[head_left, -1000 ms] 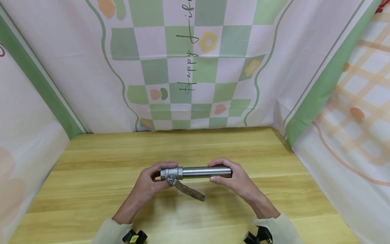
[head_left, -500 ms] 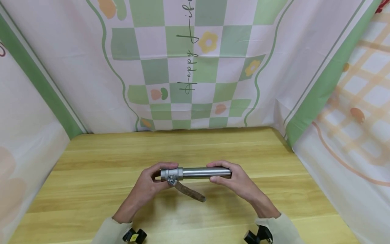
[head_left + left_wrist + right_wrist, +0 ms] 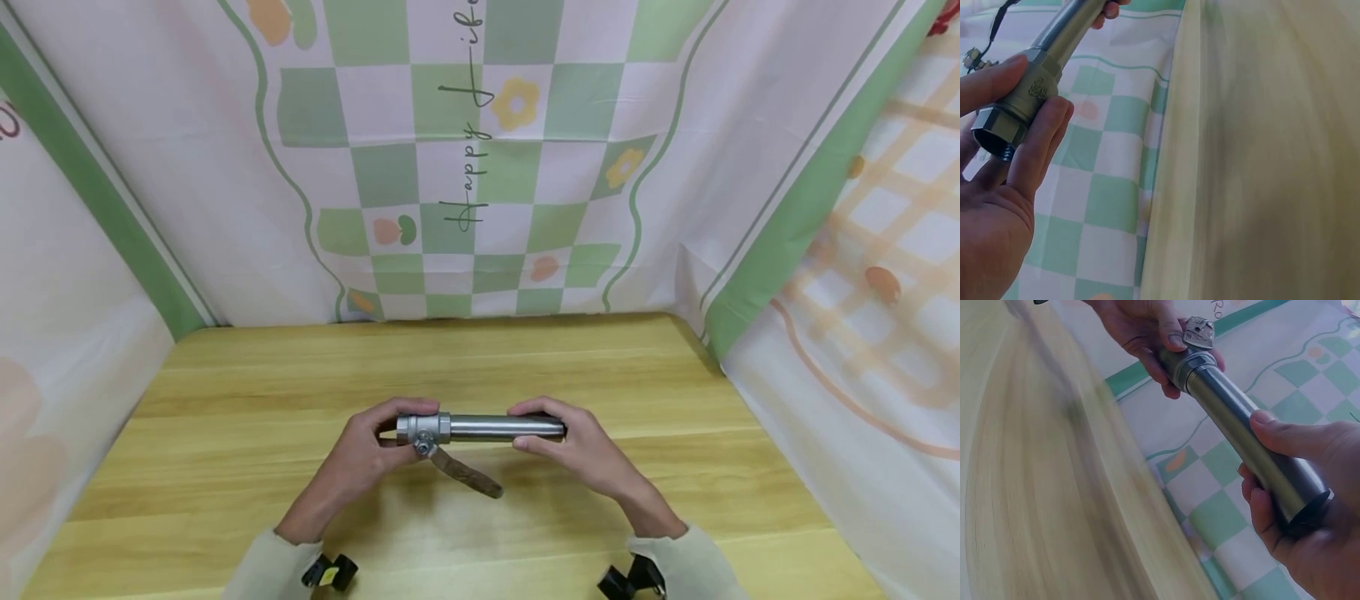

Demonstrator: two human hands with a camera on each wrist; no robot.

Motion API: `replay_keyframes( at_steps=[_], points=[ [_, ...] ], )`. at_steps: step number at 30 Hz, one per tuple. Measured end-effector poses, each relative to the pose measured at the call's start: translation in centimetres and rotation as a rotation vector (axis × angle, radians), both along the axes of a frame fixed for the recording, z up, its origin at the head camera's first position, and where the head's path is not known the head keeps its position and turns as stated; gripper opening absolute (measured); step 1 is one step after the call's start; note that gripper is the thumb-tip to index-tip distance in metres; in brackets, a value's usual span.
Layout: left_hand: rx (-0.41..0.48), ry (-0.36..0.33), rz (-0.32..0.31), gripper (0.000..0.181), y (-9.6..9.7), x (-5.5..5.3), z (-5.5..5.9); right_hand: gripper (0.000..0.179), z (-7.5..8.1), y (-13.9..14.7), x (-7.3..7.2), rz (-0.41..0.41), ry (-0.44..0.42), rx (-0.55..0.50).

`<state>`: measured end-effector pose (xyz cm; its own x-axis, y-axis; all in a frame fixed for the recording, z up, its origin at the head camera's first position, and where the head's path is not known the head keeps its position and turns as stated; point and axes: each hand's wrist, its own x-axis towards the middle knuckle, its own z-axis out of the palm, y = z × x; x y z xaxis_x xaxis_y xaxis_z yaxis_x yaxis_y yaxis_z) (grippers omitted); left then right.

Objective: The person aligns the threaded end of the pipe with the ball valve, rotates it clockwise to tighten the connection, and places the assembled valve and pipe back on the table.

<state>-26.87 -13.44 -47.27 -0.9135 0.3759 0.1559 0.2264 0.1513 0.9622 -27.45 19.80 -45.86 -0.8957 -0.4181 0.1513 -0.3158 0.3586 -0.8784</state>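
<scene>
A silver ball valve (image 3: 423, 428) lies level between my hands, joined at its right side to a smooth steel pipe (image 3: 487, 427). Its brownish lever handle (image 3: 467, 475) slants down to the right. My left hand (image 3: 369, 446) grips the valve body with thumb and fingers on opposite sides; the left wrist view shows the open threaded end (image 3: 999, 134) facing the palm. Around the pipe's right end curls my right hand (image 3: 573, 442), its thumb (image 3: 1272, 428) along the pipe in the right wrist view. Part of the pipe end is hidden by the palm.
Beneath the hands is a wood-grain table (image 3: 262, 383). A white and green checked cloth (image 3: 450, 175) hangs behind its far edge, with more cloth at the left and an orange-plaid cloth (image 3: 885, 242) at the right. Small black cameras (image 3: 330, 573) sit on both wrists.
The right hand and the pipe's right end have shifted very slightly left and down. The lever's tip sits a touch lower and further left. Both holds stay the same.
</scene>
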Motion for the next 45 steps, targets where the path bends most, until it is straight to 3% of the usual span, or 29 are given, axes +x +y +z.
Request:
replay_keyframes(
  at_steps=[11,19,24,34,45],
  points=[
    [-0.114,0.004,0.011,0.051,-0.4,0.0,0.1,0.032,-0.4,-0.4,0.2,-0.027,0.153,0.121],
    [-0.276,0.124,0.073,0.052,-0.3,0.0,0.5,0.035,0.0,-0.6,0.0,-0.054,0.28,0.241],
    [-0.321,0.205,0.066,0.054,-0.4,-0.4,0.7,0.034,0.0,-0.9,-0.7,-0.036,0.335,0.281],
    [-0.405,0.316,0.112,0.051,-2.3,-2.8,0.8,0.032,0.2,-3.1,-3.3,-0.008,0.324,0.321],
    [-0.492,0.283,0.139,0.049,-4.1,-6.7,0.1,0.029,-0.9,-6.0,-8.5,0.004,0.304,0.342]
  ],
)
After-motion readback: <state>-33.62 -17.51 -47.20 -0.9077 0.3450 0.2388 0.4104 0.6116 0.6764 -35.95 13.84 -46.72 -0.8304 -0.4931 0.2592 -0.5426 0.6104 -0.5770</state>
